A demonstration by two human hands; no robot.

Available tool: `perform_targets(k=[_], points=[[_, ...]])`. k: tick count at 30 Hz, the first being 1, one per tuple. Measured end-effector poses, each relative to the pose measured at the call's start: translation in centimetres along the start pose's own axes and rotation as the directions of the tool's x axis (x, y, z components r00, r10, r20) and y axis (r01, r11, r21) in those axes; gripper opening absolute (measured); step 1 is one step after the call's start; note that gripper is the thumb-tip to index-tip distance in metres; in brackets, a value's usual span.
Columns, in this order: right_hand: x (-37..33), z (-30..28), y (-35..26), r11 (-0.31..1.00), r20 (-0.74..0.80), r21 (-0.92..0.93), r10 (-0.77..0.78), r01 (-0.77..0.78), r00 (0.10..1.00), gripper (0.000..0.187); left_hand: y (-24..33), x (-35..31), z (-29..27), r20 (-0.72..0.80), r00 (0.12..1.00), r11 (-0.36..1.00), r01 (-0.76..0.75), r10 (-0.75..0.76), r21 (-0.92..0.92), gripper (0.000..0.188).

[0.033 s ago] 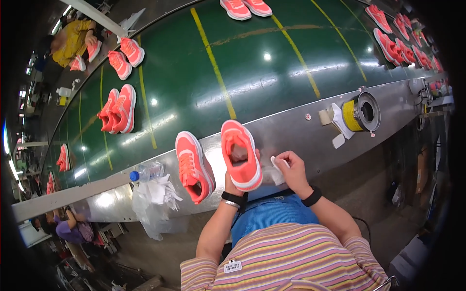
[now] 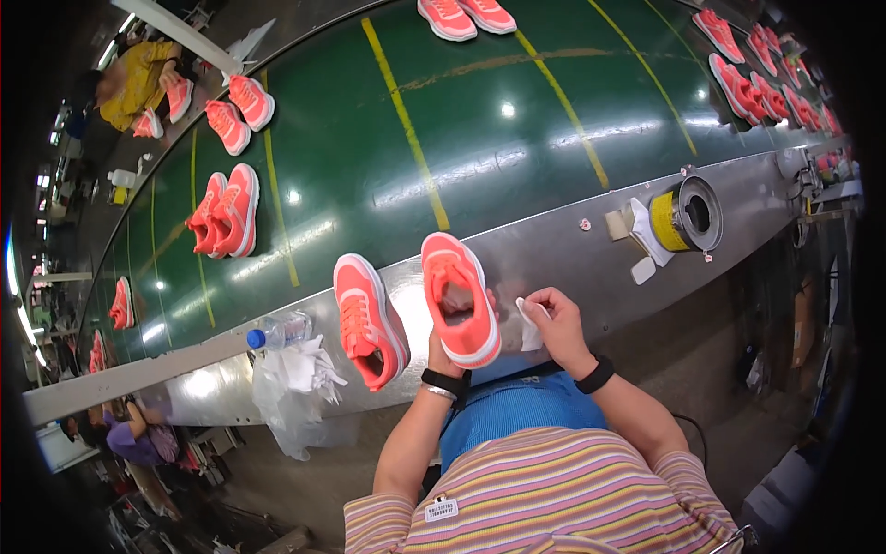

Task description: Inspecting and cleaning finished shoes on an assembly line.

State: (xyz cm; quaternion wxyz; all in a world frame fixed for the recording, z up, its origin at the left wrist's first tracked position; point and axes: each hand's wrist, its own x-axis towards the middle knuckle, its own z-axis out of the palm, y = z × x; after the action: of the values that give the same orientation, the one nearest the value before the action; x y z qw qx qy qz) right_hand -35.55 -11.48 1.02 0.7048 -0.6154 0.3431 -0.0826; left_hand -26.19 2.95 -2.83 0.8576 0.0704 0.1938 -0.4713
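A coral sneaker (image 2: 459, 300) with a white sole is in my left hand (image 2: 447, 355), which grips it from underneath near the heel, its fingers mostly hidden. The shoe's opening faces up and its toe points away from me. My right hand (image 2: 559, 325), just right of that shoe, pinches a small white cloth (image 2: 530, 323) between thumb and fingers. To the left, a second coral sneaker (image 2: 366, 321) rests across the metal ledge and the edge of the green belt, with neither hand on it.
Several coral shoes (image 2: 238, 210) stand on the green belt (image 2: 323, 138). Along the metal ledge (image 2: 591, 268) are a yellow-labelled tin (image 2: 681, 219), white pieces and, at left, a blue-capped clear bottle (image 2: 284, 330) beside crumpled white material (image 2: 307, 367). A person in yellow (image 2: 138, 85) handles shoes at far left.
The held sneaker appears very slightly lower in the picture. Both hands keep their grips.
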Motion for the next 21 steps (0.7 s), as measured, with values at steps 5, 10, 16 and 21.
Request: perform_targets(k=[5, 10, 16, 21], points=[[-0.4, 2.3, 1.8, 0.999, 0.052, -0.016, -0.029, 0.03, 0.998, 0.008, -0.9, -1.5, -3.7, -0.303, 0.869, 0.766, -0.126, 0.392, 0.63, 0.028], [-1.0, 2.7, 2.4, 0.997, 0.03, -0.056, -0.054, 0.056, 0.998, 0.01, -1.3, -2.5, 1.8, -0.246, 0.759, 0.477, -0.095, 0.602, 0.874, 0.065], [0.1, 1.1, 2.5, 0.944, 0.249, -0.154, -0.25, 0.293, 0.936, 0.008, 1.6, -0.4, 2.6, -0.132, 0.898, -0.24, 0.25, 0.419, 0.938, 0.095], [2.0, 0.7, 1.7, 0.983, 0.031, -0.045, -0.176, 0.177, 0.984, 0.007, 3.6, -2.5, 2.2, -0.06, 0.914, 0.134, 0.006, 0.401, 0.991, 0.068]])
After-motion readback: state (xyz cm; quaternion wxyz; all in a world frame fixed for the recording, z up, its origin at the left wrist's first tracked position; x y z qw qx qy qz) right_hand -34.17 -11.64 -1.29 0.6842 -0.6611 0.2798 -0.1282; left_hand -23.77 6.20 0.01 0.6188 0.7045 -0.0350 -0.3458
